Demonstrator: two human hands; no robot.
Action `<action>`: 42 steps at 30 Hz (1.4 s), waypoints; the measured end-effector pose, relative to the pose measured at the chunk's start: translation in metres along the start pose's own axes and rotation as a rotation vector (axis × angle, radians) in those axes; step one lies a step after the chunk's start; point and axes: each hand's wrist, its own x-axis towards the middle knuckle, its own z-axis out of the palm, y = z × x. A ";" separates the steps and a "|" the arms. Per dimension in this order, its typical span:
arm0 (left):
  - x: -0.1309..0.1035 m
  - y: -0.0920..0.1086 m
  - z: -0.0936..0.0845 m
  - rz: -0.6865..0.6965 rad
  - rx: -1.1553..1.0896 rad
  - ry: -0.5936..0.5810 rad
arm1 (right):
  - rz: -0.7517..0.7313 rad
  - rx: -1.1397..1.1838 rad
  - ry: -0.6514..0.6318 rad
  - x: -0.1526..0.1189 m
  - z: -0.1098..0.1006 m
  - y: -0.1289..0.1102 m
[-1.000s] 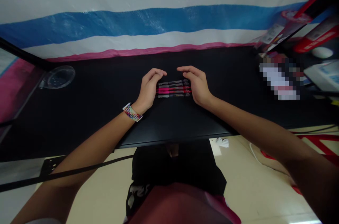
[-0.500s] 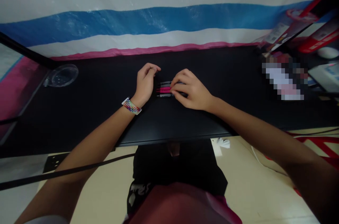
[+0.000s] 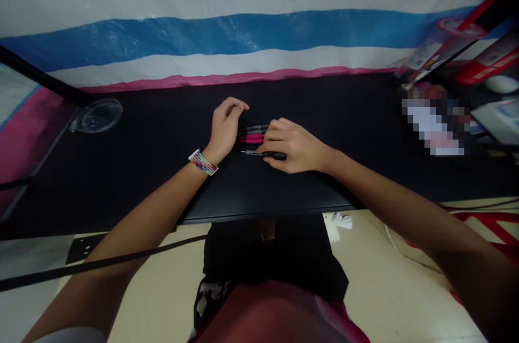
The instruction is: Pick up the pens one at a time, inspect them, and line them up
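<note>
My right hand (image 3: 288, 147) grips a black and grey pen (image 3: 253, 153) between thumb and fingers, its tip pointing left, low over the black table. Just beyond it lie a pink pen (image 3: 252, 139) and a grey and black pen (image 3: 254, 129), side by side, their right ends hidden under my right hand. My left hand (image 3: 225, 125) rests on its edge to the left of the pens, fingers curled together and pointing right. It is closed, and whether anything is inside it cannot be seen. A colourful woven band (image 3: 203, 163) circles my left wrist.
The black table (image 3: 162, 116) backs onto a striped plastic sheet (image 3: 243, 29). A clear round lid or dish (image 3: 101, 116) lies at the left. At the right stand a clear cup (image 3: 438, 51), a red container (image 3: 488, 64) and a white box (image 3: 497, 116).
My right hand has moved slightly towards me, drawing the nearest pen away from the pink one and leaving a gap. My left hand has barely shifted.
</note>
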 end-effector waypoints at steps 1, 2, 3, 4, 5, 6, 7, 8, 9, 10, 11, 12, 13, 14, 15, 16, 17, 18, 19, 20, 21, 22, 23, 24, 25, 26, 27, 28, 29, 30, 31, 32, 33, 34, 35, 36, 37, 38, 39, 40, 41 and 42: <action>-0.001 0.003 -0.001 0.027 0.009 -0.013 | 0.007 0.029 0.004 0.000 0.000 0.001; -0.001 0.006 -0.002 0.062 0.021 -0.033 | 0.021 0.067 0.021 -0.001 0.000 0.002; -0.002 0.010 -0.003 0.106 0.035 -0.056 | 0.040 0.110 0.047 -0.002 0.000 0.003; -0.004 0.014 -0.004 0.152 0.055 -0.088 | 0.062 0.147 0.073 -0.002 0.000 0.004; -0.005 0.018 -0.005 0.200 0.085 -0.119 | 0.082 0.172 0.093 -0.003 0.000 0.005; -0.006 0.021 -0.006 0.244 0.127 -0.144 | 0.097 0.181 0.098 -0.003 0.000 0.006; -0.007 0.024 -0.007 0.275 0.166 -0.163 | 0.103 0.173 0.088 -0.004 0.000 0.007; -0.008 0.026 -0.008 0.295 0.196 -0.175 | 0.101 0.154 0.067 -0.004 -0.001 0.007; -0.009 0.026 -0.008 0.306 0.217 -0.184 | 0.094 0.133 0.040 -0.004 -0.001 0.007; -0.009 0.026 -0.008 0.311 0.227 -0.187 | 0.084 0.116 0.014 -0.004 -0.001 0.007; -0.009 0.026 -0.008 0.314 0.232 -0.189 | 0.074 0.105 -0.005 -0.004 -0.001 0.007; -0.009 0.025 -0.008 0.316 0.237 -0.189 | 0.065 0.102 -0.017 -0.004 -0.001 0.007; -0.009 0.024 -0.007 0.320 0.243 -0.187 | 0.061 0.106 -0.024 -0.003 -0.001 0.007; -0.009 0.024 -0.007 0.324 0.251 -0.185 | 0.060 0.116 -0.028 -0.003 -0.001 0.007; -0.009 0.024 -0.007 0.331 0.260 -0.186 | 0.063 0.132 -0.028 -0.003 -0.001 0.007; -0.009 0.024 -0.008 0.339 0.266 -0.188 | 0.069 0.154 -0.022 -0.003 -0.002 0.007; -0.009 0.025 -0.008 0.351 0.269 -0.197 | 0.081 0.183 -0.006 -0.003 -0.002 0.007; -0.009 0.027 -0.009 0.367 0.266 -0.214 | 0.099 0.215 0.023 -0.003 -0.002 0.007; -0.009 0.028 -0.010 0.387 0.260 -0.238 | 0.123 0.249 0.065 -0.002 -0.003 0.007; -0.010 0.029 -0.011 0.411 0.253 -0.263 | 0.156 0.281 0.115 -0.002 -0.004 0.008; -0.010 0.030 -0.012 0.439 0.248 -0.287 | 0.197 0.307 0.170 -0.001 -0.005 0.009; -0.010 0.031 -0.013 0.467 0.247 -0.303 | 0.244 0.324 0.224 -0.001 -0.006 0.011; -0.011 0.031 -0.013 0.490 0.252 -0.306 | 0.293 0.336 0.272 -0.001 -0.007 0.014; -0.011 0.031 -0.013 0.503 0.258 -0.295 | 0.342 0.343 0.314 -0.001 -0.008 0.017; -0.011 0.031 -0.013 0.506 0.262 -0.276 | 0.390 0.350 0.346 -0.001 -0.009 0.021; -0.011 0.031 -0.013 0.501 0.261 -0.255 | 0.438 0.364 0.367 -0.002 -0.011 0.025; -0.010 0.030 -0.012 0.490 0.254 -0.233 | 0.491 0.390 0.383 -0.002 -0.012 0.029; -0.009 0.030 -0.012 0.478 0.245 -0.210 | 0.548 0.430 0.395 -0.003 -0.014 0.033; -0.008 0.029 -0.012 0.466 0.238 -0.188 | 0.607 0.486 0.407 -0.003 -0.016 0.036; -0.007 0.028 -0.012 0.457 0.234 -0.165 | 0.665 0.554 0.420 -0.004 -0.018 0.039; -0.005 0.026 -0.013 0.447 0.233 -0.140 | 0.718 0.629 0.431 -0.004 -0.020 0.042; -0.004 0.025 -0.013 0.438 0.234 -0.114 | 0.763 0.703 0.442 -0.005 -0.022 0.043; -0.003 0.023 -0.014 0.429 0.233 -0.090 | 0.797 0.771 0.452 -0.005 -0.024 0.044; -0.001 0.022 -0.014 0.422 0.229 -0.070 | 0.820 0.827 0.462 -0.005 -0.025 0.045; 0.000 0.020 -0.015 0.416 0.222 -0.057 | 0.835 0.869 0.472 -0.005 -0.026 0.046; 0.001 0.019 -0.015 0.412 0.215 -0.047 | 0.843 0.900 0.480 -0.005 -0.026 0.046; 0.001 0.018 -0.016 0.406 0.209 -0.043 | 0.848 0.919 0.491 -0.005 -0.025 0.047; 0.001 0.017 -0.016 0.399 0.206 -0.043 | 0.850 0.926 0.504 -0.005 -0.024 0.047; 0.002 0.017 -0.016 0.390 0.205 -0.047 | 0.850 0.922 0.517 -0.005 -0.023 0.048; 0.002 0.017 -0.016 0.379 0.206 -0.054 | 0.847 0.908 0.533 -0.005 -0.022 0.049; 0.001 0.017 -0.016 0.366 0.209 -0.066 | 0.842 0.886 0.549 -0.005 -0.020 0.050; 0.001 0.016 -0.016 0.351 0.213 -0.079 | 0.834 0.860 0.561 -0.005 -0.019 0.050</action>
